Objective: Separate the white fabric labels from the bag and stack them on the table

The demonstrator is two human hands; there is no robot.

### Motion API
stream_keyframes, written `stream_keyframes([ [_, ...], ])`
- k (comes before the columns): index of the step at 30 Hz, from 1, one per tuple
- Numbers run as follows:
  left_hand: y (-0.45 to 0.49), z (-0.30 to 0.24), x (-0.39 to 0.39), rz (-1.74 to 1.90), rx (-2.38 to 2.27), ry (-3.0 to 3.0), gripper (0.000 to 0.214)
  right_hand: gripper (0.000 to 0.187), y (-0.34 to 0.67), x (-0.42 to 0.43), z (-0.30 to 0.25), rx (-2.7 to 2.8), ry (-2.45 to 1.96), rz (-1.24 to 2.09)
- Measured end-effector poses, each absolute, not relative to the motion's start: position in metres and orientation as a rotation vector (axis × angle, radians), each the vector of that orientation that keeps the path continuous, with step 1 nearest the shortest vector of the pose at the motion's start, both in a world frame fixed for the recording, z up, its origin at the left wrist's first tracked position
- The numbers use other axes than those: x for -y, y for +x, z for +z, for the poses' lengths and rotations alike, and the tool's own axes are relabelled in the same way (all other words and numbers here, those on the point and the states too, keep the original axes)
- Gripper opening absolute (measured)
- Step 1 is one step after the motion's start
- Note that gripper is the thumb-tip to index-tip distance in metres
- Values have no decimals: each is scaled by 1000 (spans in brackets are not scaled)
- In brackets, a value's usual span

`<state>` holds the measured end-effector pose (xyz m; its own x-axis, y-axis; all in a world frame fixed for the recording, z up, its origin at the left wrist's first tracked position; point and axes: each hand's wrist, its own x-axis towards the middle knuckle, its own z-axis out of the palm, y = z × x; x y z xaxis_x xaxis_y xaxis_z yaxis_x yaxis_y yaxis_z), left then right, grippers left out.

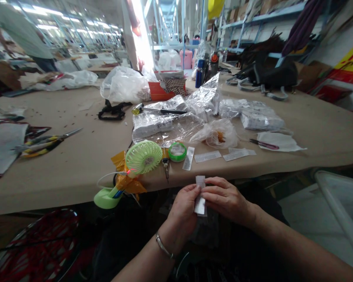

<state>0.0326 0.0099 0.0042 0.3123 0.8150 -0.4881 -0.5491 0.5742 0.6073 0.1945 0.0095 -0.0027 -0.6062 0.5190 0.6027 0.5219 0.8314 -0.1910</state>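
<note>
A long tan desk fills the room's middle, and another person stands at its far left end. Clear plastic packets lie heaped at the centre of the desk, with yellow-handled scissors well off to the left. A pale green handheld fan stands at the near edge, and a green tape roll sits just beside it. Just below that edge, the left hand and right hand meet. The fingers of both are closed in a pinch on a white label strip, held upright between them. More loose labels lie flat on the desk near the tape roll.
</note>
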Motion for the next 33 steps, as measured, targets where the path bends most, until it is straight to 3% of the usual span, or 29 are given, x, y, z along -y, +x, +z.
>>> stream_keyframes([
  [5, 32, 6, -9, 840, -1038, 375, 7, 48, 238, -29, -1, 2109, -1437, -318],
  [8, 33, 5, -7, 830, -1055, 385, 7, 43, 260, -36, -7, 2161, -1627, -410],
  [13, 33, 5, -7, 824, -1073, 393, 6, 22, 277, -34, -15, 2166, -1456, -399],
  [18, 31, 11, -7, 823, -1095, 400, 7, 13, 273, -29, -8, 1952, -1299, -183],
  [27, 28, 6, -4, 938, -885, 368, 11, 16, 182, 2, -6, 2176, -681, 98],
  [33, 20, 0, -1, 1007, -886, 292, 15, 15, 165, 3, -22, 2294, -608, 91],
])
